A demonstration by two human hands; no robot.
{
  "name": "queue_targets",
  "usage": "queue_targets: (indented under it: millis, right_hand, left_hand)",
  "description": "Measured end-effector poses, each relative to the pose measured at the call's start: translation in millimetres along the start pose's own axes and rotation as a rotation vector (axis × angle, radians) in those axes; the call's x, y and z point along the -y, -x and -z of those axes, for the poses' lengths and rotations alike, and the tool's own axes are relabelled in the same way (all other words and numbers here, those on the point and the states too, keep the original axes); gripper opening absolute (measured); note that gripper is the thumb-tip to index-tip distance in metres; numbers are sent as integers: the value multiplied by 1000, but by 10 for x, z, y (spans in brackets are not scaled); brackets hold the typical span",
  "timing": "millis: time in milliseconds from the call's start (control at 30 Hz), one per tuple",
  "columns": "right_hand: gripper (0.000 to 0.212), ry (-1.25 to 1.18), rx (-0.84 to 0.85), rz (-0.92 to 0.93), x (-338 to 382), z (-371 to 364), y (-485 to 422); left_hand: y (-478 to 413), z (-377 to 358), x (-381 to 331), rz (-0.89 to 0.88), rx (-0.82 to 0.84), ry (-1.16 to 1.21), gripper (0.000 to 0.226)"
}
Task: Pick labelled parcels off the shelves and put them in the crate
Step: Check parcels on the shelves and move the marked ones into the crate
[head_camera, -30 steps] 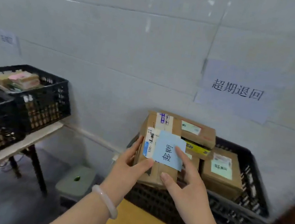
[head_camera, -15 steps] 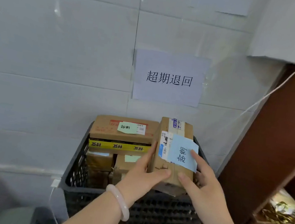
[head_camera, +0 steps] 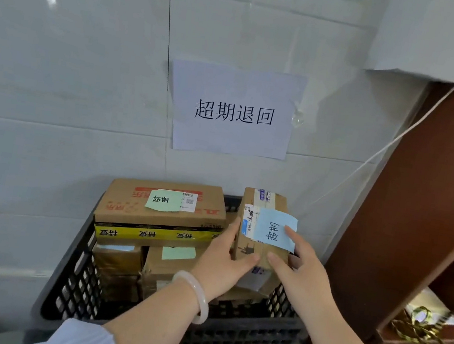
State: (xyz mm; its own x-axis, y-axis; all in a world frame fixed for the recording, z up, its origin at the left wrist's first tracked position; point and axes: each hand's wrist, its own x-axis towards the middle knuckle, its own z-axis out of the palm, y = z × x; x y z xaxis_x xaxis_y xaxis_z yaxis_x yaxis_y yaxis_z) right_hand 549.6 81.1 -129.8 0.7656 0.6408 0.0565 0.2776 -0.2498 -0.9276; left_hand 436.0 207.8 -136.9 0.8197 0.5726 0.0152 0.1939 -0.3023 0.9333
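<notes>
Both hands were clamped on one cardboard parcel (head_camera: 248, 250), which stood upright over the right rear part of the black lattice crate (head_camera: 67, 280). Its lower end sat among the boxes already in the crate, though whether it rested on them could not be told. The left hand (head_camera: 224, 262) gripped the parcel's left side, thumb laid across the front face. The right hand (head_camera: 299, 269) held the right side, its thumb near the lower front edge and a fingertip pressing the blue note (head_camera: 276, 229) stuck on the parcel (handwritten, beside a white shipping label). A pale bracelet (head_camera: 196, 296) ringed the left wrist above the crate's near wall.

In the left rear of the crate lay a large box (head_camera: 161, 218) banded with yellow tape, a green note (head_camera: 162, 200) on its top. Below it, deeper inside the crate, sat two smaller boxes (head_camera: 117, 261), one carrying another green slip (head_camera: 178, 252). On the tiled wall above the crate hung a paper sign (head_camera: 234, 111) printed with four black characters. A brown wooden cabinet (head_camera: 416, 227) stood just to the right of the crate.
</notes>
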Motion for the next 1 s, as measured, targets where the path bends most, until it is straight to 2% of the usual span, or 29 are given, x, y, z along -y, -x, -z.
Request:
queue_targets:
  millis: [233,433,633,800,1000]
  right_hand:
    - [60,49,43,21,-179,-133,-467]
    - [62,118,51,145,-197,-207,-645]
    - [53,452,57,442,-393,-77,-289]
    - [65,693,150,474,-415,-90,-359]
    - [77,868,202,450,-315,-59,-526]
  left_hand:
    - [-269,-83,155,65,-122,-109,67]
    - [-292,-16,180,-41,-248,-364,60]
    - [-37,38,409,-268,-174,-743,64]
    - [-106,41,420,-200,-142,-920,76]
    - [-274,101,311,-113,-103,-1033,79]
